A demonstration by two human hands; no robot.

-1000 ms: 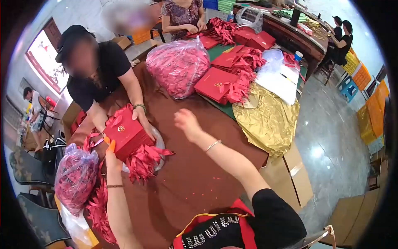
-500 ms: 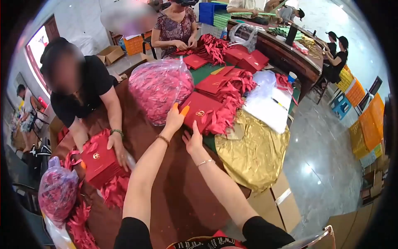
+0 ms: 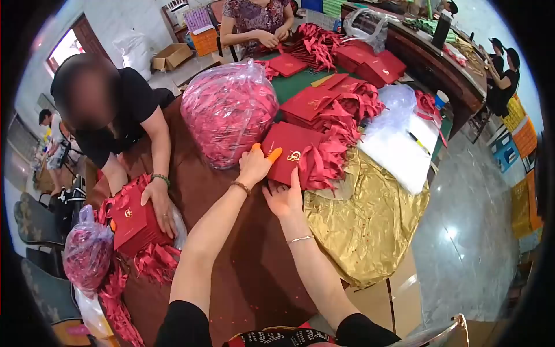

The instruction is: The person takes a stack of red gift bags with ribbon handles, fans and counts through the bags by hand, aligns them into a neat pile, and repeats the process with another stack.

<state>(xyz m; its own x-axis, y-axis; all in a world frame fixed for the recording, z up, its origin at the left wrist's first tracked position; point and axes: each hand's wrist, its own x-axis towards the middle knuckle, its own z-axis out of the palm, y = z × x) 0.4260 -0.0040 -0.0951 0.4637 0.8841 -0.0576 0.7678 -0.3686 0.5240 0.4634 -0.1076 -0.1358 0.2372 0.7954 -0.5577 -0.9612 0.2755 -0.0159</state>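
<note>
A stack of red gift bags [image 3: 287, 140] with a gold emblem and red ribbon handles lies before me. My left hand [image 3: 256, 166], two fingers in orange finger covers, grips its near left corner. At the near edge, my right hand [image 3: 284, 198] has its thumb raised against the bags and its fingers curled low beside them; their tips are partly hidden. Red ribbons [image 3: 324, 168] spill off the right side of the stack. Just behind my left hand stands a large clear plastic bag [image 3: 228, 115] full of pink-red pieces.
More red bags [image 3: 315, 104] lie behind the stack. Gold sheeting [image 3: 370, 225] and white plastic [image 3: 399, 156] cover the right side. Across the brown table [image 3: 248, 272], a person at left holds another red stack [image 3: 139, 222] beside a ribbon-filled plastic bag [image 3: 88, 254]. Another person works at the back.
My view has shifted, so the table items appear farther right. Both hands stay at the red bag stack, with little visible change in their hold.
</note>
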